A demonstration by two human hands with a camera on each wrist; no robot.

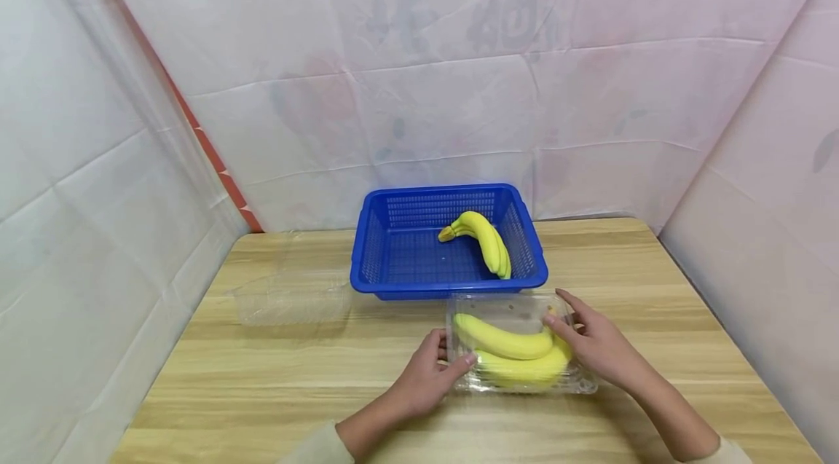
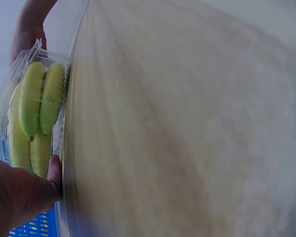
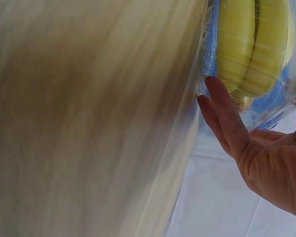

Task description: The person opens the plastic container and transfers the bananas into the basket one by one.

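A clear plastic clamshell box [image 1: 494, 305] with yellow bananas [image 1: 505, 340] inside is at the front of the blue basket, its lid down over the fruit. My left hand [image 1: 422, 380] grips the box's left end, thumb over the near side. At the opposite end my right hand [image 1: 599, 347] holds it, thumb on top and fingers along the side. In the left wrist view, greenish banana tips [image 2: 32, 113] show through the plastic beside the left thumb. The right wrist view has the right hand [image 3: 266, 160] with fingers extended along the box's lower edge.
Behind the box stands a blue plastic basket [image 1: 413, 253] with a bunch of bananas [image 1: 488, 242] at its right side. Another clear plastic container [image 1: 291, 304], its lid raised, sits on the wooden table [image 1: 282, 384] to the left. Pale sheets [image 1: 419, 107] hang around the table.
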